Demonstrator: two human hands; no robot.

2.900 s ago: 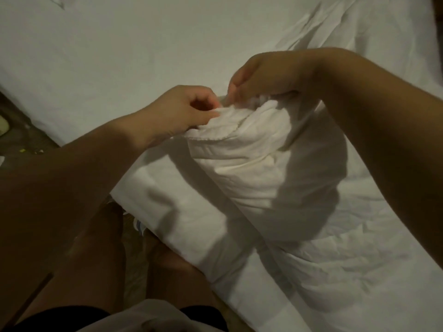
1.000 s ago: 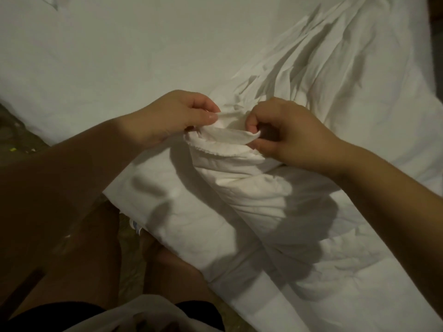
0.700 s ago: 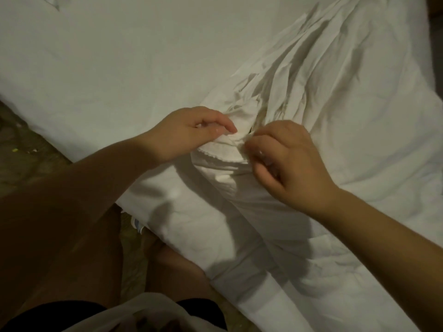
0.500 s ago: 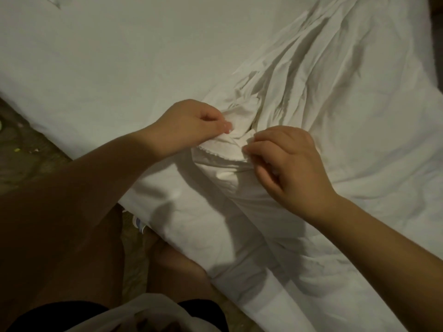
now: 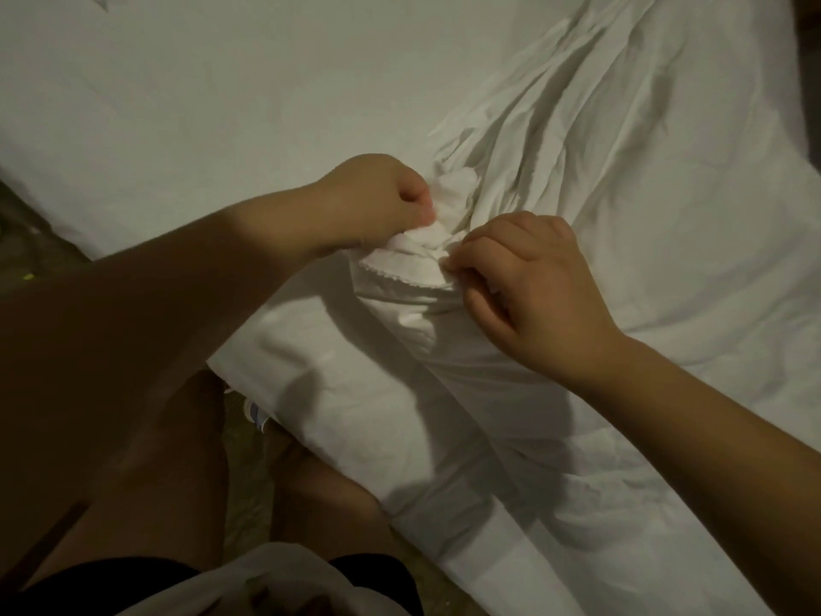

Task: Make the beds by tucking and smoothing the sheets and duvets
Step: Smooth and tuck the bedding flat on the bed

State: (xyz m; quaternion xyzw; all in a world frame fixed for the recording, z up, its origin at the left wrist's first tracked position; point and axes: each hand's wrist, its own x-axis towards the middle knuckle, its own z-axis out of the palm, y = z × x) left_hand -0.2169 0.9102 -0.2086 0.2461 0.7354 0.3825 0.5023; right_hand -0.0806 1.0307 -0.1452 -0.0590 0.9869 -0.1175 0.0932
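Fingers of the right hand pinch the duvet corner, and the left hand clenches it just beside. From there the duvet's folds run up and right across the bed. Flat sheet spreads left. The bed edge slants past the legs.

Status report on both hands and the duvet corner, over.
Left hand grips bunched duvet corner. Right hand pinches its stitched edge. No obstacle seen.

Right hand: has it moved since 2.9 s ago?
Yes. The right hand has come down and back toward the near bed edge. It now pinches the bunched duvet corner beside the left hand.
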